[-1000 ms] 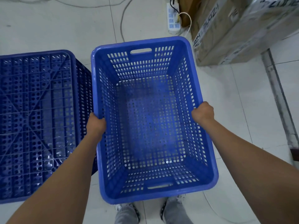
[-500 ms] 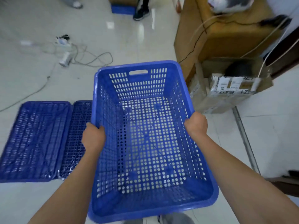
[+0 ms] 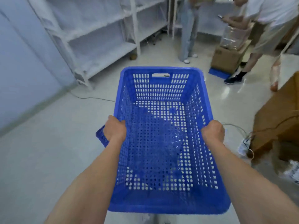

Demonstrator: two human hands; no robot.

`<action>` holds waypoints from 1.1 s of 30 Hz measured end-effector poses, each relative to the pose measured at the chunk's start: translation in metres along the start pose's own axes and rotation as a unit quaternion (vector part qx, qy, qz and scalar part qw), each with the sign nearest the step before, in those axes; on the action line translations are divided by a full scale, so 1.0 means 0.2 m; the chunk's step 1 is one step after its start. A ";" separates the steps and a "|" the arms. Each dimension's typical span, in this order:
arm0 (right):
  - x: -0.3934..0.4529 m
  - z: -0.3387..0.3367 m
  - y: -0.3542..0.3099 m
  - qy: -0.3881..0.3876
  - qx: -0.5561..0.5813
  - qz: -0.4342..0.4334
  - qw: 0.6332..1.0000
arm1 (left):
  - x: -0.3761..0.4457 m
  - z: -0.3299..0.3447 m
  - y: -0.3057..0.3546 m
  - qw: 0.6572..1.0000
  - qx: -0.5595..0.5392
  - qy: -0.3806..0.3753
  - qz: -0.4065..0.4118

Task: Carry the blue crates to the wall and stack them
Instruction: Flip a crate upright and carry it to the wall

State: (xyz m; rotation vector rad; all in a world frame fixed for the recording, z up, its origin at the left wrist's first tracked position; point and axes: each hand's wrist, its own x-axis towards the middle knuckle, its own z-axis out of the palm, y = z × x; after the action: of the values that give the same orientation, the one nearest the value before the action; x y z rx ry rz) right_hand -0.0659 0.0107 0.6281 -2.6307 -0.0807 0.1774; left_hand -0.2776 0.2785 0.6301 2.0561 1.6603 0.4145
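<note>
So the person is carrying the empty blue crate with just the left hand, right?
Not quite: both hands hold it. The head view shows the left hand and the right hand each gripping a long side rim of the empty blue crate.

Fingers of the left hand (image 3: 115, 130) and right hand (image 3: 213, 132) curled out of sight over the long rims of the blue perforated plastic crate (image 3: 163, 143). Only a corner of a second blue slotted piece (image 3: 101, 136) visible beside the left wrist, the rest hidden behind hand and crate; impossible to tell what it is. Floor beneath the crate seen only through the holes. Two standing people cut off by the top edge: pale jeans (image 3: 187, 29) at centre, beige trousers (image 3: 265, 41) at right. Brown cardboard box (image 3: 281, 123) cropped by the right edge. White metal shelving (image 3: 103, 29) smeared with motion blur, details unreadable.
</note>
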 end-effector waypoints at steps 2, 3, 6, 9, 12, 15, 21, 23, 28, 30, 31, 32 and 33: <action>-0.04 0.06 -0.18 -0.023 0.000 -0.051 0.998 | 0.01 -0.13 -0.17 0.998 0.002 0.043 -0.041; -0.08 0.08 -0.27 -0.032 0.003 -0.075 0.997 | 0.01 -0.19 -0.25 0.996 -0.002 0.061 -0.060; -0.21 0.20 -0.53 -0.060 -0.007 -0.143 0.988 | 0.02 -0.36 -0.52 0.988 -0.010 0.104 -0.115; -0.37 0.36 -0.79 -0.084 -0.015 -0.205 0.975 | 0.05 -0.54 -0.79 0.975 -0.020 0.140 -0.172; -0.54 0.53 -1.04 -0.110 -0.026 -0.250 0.962 | 0.11 -0.69 -1.04 0.963 -0.027 0.164 -0.214; -0.70 0.73 -1.36 -0.131 -0.037 -0.296 0.945 | 0.24 -0.84 -1.29 0.949 -0.032 0.187 -0.251; -1.05 1.13 -1.99 -0.148 -0.048 -0.353 0.922 | 0.59 -1.14 -1.77 0.926 -0.048 0.215 -0.306; -1.16 1.24 -2.16 -0.154 -0.044 -0.364 0.917 | 0.70 -1.24 -1.90 0.922 -0.050 0.224 -0.312; -1.34 1.44 -2.56 -0.157 -0.034 -0.384 0.909 | 1.00 -1.47 -2.13 0.915 -0.050 0.241 -0.321; -1.38 1.53 -2.72 -0.155 -0.030 -0.395 0.905 | 1.14 -1.53 -2.19 0.912 -0.050 0.248 -0.323; -1.38 1.58 -2.81 -0.157 -0.027 -0.398 0.904 | 1.22 -1.55 -2.22 0.911 -0.052 0.250 -0.325; -1.39 1.64 -2.89 -0.159 -0.022 -0.398 0.903 | 1.30 -1.57 -2.25 0.909 -0.054 0.250 -0.329; -1.39 1.69 -2.97 -0.161 -0.015 -0.399 0.903 | 1.39 -1.59 -2.27 0.907 -0.056 0.250 -0.334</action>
State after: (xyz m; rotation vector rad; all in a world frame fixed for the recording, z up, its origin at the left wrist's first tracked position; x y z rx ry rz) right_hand -0.4024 0.6672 0.6533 -2.3461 -1.2443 0.3137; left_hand -0.7538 0.6748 0.6442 1.2233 2.4309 0.8061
